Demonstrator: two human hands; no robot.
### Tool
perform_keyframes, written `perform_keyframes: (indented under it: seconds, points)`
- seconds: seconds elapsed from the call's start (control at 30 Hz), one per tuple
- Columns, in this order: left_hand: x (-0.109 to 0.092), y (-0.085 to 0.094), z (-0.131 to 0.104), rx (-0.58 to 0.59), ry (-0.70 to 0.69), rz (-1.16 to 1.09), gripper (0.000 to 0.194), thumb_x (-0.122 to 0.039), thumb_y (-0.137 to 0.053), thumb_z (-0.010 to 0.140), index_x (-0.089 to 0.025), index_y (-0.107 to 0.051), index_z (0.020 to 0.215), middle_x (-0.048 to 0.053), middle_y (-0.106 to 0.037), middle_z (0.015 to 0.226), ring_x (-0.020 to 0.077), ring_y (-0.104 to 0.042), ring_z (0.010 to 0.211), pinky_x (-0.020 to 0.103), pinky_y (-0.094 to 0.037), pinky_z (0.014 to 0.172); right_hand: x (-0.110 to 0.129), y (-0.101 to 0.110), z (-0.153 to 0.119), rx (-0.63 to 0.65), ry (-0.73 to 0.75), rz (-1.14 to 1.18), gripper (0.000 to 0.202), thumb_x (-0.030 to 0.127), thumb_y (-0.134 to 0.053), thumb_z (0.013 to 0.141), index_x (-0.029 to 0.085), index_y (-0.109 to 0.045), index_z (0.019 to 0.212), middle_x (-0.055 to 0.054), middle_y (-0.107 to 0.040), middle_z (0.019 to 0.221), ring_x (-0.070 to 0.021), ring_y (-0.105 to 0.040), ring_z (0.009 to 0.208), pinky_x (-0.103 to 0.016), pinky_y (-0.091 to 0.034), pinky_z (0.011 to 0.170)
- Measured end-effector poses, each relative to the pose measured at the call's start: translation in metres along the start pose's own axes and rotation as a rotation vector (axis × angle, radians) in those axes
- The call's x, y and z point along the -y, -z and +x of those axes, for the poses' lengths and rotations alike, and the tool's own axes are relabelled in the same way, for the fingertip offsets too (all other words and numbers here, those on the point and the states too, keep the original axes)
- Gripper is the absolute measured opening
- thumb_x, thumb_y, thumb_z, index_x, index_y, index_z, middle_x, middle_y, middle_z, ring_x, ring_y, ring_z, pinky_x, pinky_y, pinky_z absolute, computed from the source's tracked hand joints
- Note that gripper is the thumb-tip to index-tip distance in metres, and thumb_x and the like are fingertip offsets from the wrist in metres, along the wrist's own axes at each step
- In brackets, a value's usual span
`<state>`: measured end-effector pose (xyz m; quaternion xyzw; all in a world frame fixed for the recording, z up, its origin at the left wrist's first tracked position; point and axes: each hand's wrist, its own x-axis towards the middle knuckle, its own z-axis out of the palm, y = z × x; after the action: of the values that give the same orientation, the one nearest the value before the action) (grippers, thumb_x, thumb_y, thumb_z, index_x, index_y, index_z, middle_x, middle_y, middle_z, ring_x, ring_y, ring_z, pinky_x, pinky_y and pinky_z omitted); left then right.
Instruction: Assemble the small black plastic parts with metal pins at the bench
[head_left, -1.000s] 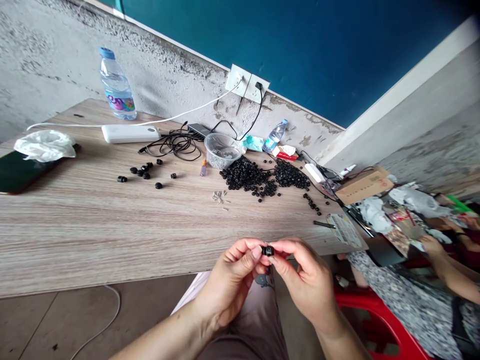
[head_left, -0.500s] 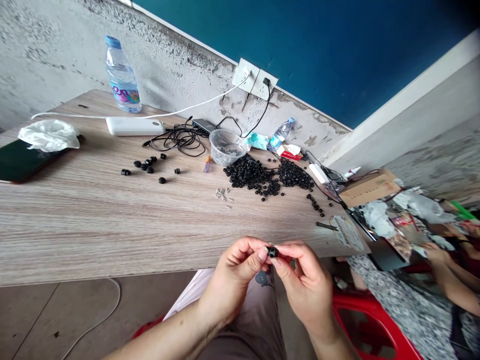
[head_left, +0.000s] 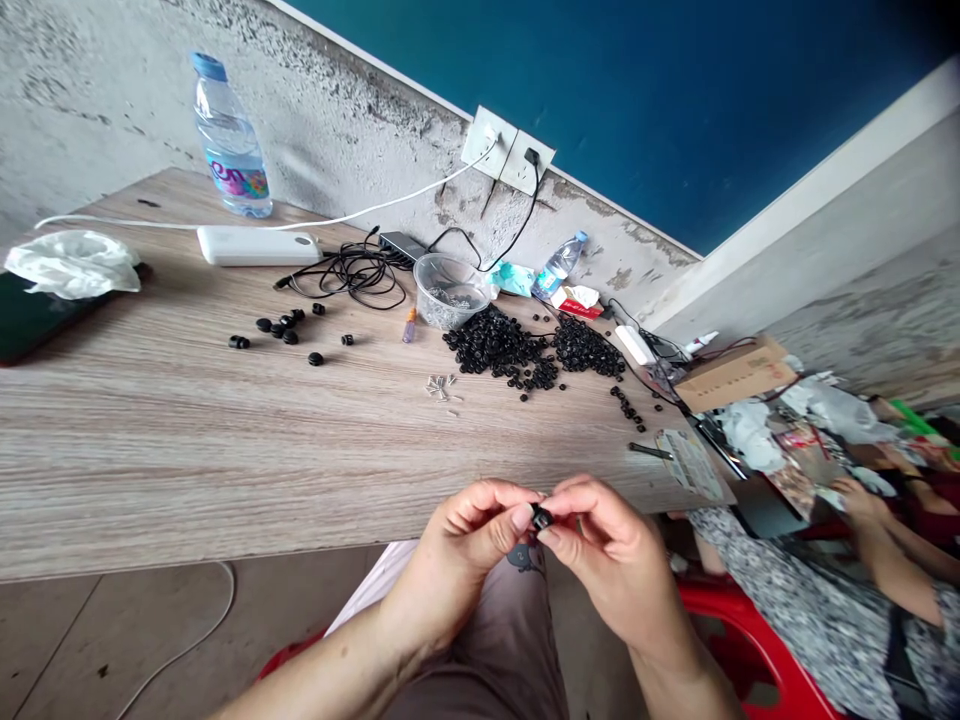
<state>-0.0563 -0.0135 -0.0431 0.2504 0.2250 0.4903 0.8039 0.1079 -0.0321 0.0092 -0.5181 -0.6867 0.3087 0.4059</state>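
Hands first, nearest to me: my left hand and right hand meet just off the near edge of the surface, above my lap. Between them sits a small black part, pinched by the fingers of both hands at once, left thumb and forefinger on one side, right on the other. It hangs in the air, touching nothing but my fingertips.

Farther out on the wood, a few small metal pins lie loose, and beyond them a big heap of black parts spreads to the right. To the left, well apart from the heap, I see a small cluster of black pieces. Behind the heap stands a clear plastic cup, with a tangle of black cable and a white power bank to its left. At the far left edge are a crumpled white bag and a tall water bottle by the wall. On the right, another person's hand rests among clutter.
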Motion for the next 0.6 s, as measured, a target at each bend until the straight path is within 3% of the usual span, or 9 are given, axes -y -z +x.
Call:
perform_keyframes:
  seconds: [0.13, 0.43, 0.6]
  points:
    - [0.000, 0.000, 0.000, 0.009, -0.022, 0.031, 0.012, -0.029, -0.079, 0.085, -0.023, -0.080, 0.096, 0.005, -0.076, 0.093, 0.0186, -0.061, 0.090, 0.032, -0.046, 0.087, 0.000, 0.000, -0.001, -0.052, 0.120, -0.134, 0.017, 0.017, -0.072, 0.091, 0.028, -0.068, 0.103, -0.001, -0.066, 0.097, -0.0140, -0.064, 0.085, -0.025, -0.053, 0.074]
    - [-0.009, -0.008, 0.000, -0.055, 0.124, -0.211, 0.020, -0.029, -0.088, 0.075, -0.017, -0.081, 0.089, 0.003, -0.072, 0.082, 0.0109, -0.058, 0.075, 0.023, -0.046, 0.079, -0.027, -0.025, -0.006, -0.240, 0.095, 0.072, 0.009, 0.033, -0.072, 0.091, 0.026, -0.071, 0.097, -0.005, -0.065, 0.100, -0.0199, -0.065, 0.096, -0.029, -0.057, 0.077]
    - [-0.013, -0.013, -0.002, -0.068, 0.071, -0.224, 0.019, -0.027, -0.088, 0.074, -0.016, -0.081, 0.087, 0.002, -0.070, 0.077, 0.0096, -0.057, 0.073, 0.021, -0.045, 0.076, -0.034, -0.038, -0.010, -0.346, 0.119, 0.084, 0.009, 0.033, -0.066, 0.095, 0.026, -0.068, 0.100, -0.006, -0.065, 0.103, -0.0205, -0.065, 0.100, -0.032, -0.057, 0.083]
